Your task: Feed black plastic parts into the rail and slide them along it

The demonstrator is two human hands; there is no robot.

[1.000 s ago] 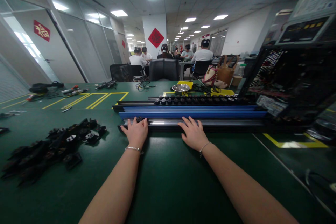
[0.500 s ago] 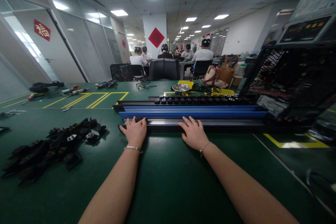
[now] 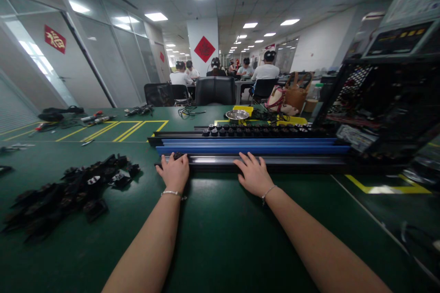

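Note:
A long black rail with a shiny strip along it lies across the green table in front of me. At its left end, my left hand has its thumb and fingers around a small black socket piece, partly hidden by the fingers. Farther right, my right hand grips the rail, fingers over the top and thumb on the near side. Directly behind are blue rails, and beyond them a row of black socket pieces. To the left lies a loose pile of black socket pieces.
A metal bowl and yellow trays stand behind the rails. An open black equipment case rises at the right. Cables and tools lie toward the back. Several people sit at far desks.
My left hand has shifted slightly left along the end of the rail, and the socket piece beneath it appears to have moved along. My right hand stays in place.

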